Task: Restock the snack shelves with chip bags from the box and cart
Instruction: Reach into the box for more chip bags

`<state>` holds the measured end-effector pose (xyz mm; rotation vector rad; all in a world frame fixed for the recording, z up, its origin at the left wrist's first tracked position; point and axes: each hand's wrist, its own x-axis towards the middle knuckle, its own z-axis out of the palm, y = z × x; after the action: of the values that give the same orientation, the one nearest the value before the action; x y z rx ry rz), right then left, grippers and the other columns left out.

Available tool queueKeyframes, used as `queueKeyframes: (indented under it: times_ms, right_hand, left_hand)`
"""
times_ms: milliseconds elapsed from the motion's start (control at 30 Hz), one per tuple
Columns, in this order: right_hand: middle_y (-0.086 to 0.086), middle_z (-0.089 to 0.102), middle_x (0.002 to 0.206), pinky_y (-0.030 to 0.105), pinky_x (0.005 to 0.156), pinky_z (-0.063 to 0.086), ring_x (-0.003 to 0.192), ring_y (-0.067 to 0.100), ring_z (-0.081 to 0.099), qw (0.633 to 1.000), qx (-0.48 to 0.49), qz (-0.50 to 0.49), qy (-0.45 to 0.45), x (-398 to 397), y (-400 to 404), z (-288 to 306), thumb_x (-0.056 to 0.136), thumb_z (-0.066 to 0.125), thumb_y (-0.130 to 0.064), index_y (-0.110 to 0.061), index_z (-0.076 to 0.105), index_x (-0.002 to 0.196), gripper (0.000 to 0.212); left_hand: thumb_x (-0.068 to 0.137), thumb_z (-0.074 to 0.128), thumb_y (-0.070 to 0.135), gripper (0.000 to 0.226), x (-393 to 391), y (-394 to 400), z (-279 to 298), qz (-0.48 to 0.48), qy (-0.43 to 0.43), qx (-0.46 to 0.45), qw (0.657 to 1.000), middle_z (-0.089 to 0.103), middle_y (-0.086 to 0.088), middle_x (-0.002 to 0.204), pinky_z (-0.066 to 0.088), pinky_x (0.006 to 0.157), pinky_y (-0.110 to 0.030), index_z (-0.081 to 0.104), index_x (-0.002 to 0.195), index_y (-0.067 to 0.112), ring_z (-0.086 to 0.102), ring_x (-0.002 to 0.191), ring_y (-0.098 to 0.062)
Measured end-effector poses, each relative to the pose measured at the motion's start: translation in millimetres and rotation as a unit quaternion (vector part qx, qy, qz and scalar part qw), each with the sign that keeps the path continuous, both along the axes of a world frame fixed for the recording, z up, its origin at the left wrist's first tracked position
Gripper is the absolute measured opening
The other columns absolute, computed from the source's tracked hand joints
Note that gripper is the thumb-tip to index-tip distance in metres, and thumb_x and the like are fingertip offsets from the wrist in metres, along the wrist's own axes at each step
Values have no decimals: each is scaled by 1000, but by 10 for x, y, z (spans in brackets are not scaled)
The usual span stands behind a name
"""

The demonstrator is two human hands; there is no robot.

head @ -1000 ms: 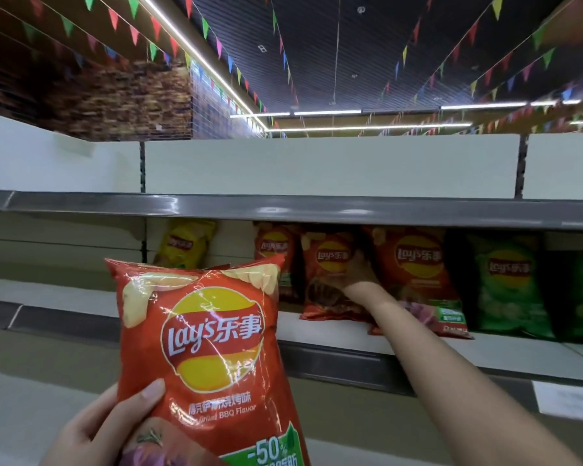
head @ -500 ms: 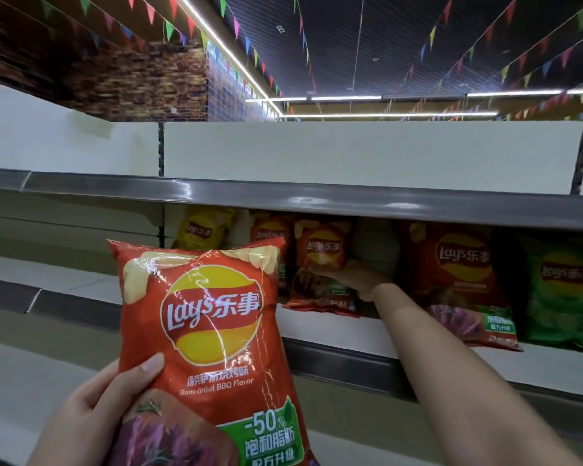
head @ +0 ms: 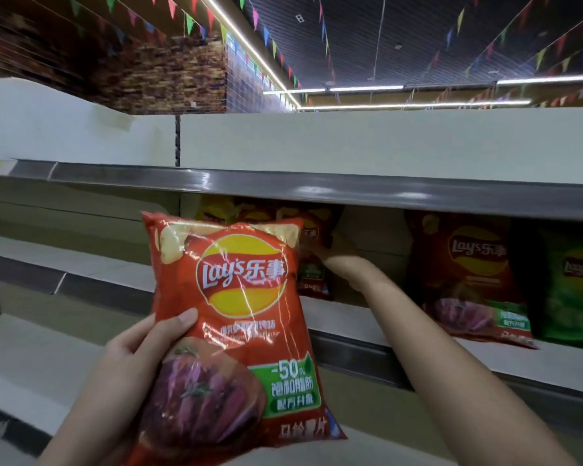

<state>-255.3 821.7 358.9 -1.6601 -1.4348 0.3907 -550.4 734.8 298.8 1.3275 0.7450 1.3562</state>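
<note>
One red chip bag (head: 236,317) gripped in left hand (head: 145,344); right hand (head: 330,253) on shelf (head: 350,317), grip unclear.

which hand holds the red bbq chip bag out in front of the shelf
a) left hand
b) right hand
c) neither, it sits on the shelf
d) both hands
a: the left hand has its grip on the lower left edge of the red chip bag, thumb across the front, while the right hand reaches far in under the upper shelf among the bags standing there.
</note>
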Motion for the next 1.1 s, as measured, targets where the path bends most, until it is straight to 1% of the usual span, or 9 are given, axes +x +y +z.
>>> queueKeyframes:
  times_ms: [67,233,333,433,533,700,800,900,1100]
  right_hand:
    - [2,57,136,38,100,48,118,22,58,998,33,3,58,-133,-416,10,88,56,-62,-17,48,139,69]
    - [4,68,122,40,93,54,113,24,65,935,-15,268,230,-509,-1478,-88,70,56,-76,-24,48,133,83]
    - [5,69,120,46,94,53,106,27,69,946,1,207,252,-483,-1635,-142,68,81,-50,-24,36,142,91]
    - [9,74,108,41,86,58,92,26,72,939,12,144,312,-305,-1693,-100,77,79,-30,-16,49,133,65]
    - [17,74,90,36,67,59,67,25,71,940,8,32,338,96,-1753,31,86,67,-30,-5,65,110,35]
    - [12,68,68,21,43,51,41,16,63,967,-30,-137,212,433,-1569,232,92,63,-34,-1,53,119,43]
    - [16,68,106,25,68,56,77,21,72,980,-2,-168,111,503,-1232,236,91,63,-42,-11,43,131,55]
    - [18,46,144,38,103,44,126,34,50,982,42,-173,62,591,-936,202,93,62,-36,-8,27,149,71]
    - [15,27,158,37,113,27,142,33,32,983,86,-159,38,597,-549,51,102,48,-30,-11,-1,156,75]
  left_hand:
    - [79,65,15,12,116,-155,47,-21,2,-2,1000,74,-11,69,55,48,-23,70,84,6,69,53,-18]
    - [79,65,17,12,286,-242,211,-56,-16,2,998,70,-3,56,42,34,-13,67,79,5,63,41,-9]
    - [66,71,34,31,418,-288,283,-91,8,-1,996,73,-8,64,46,37,-15,70,77,5,67,47,-14]
    - [52,75,61,56,476,-200,258,-106,0,-20,994,76,-11,81,57,50,-30,77,83,15,73,64,-25]
    - [30,86,66,80,458,-127,243,-113,-19,-4,993,76,-7,92,59,62,-40,77,98,24,74,78,-29]
    - [4,90,57,98,376,-70,250,-114,-16,6,993,75,-6,101,59,64,-42,77,96,28,73,84,-31]
    - [1,89,59,98,360,-86,251,-102,-15,10,995,75,-5,99,59,60,-41,77,94,28,74,80,-31]
    - [14,93,50,80,281,-72,213,-98,-22,-2,995,76,-4,94,56,50,-39,78,89,28,74,73,-30]
    - [15,95,42,76,161,81,116,-86,-12,6,996,76,-8,91,59,52,-34,78,87,25,74,75,-29]
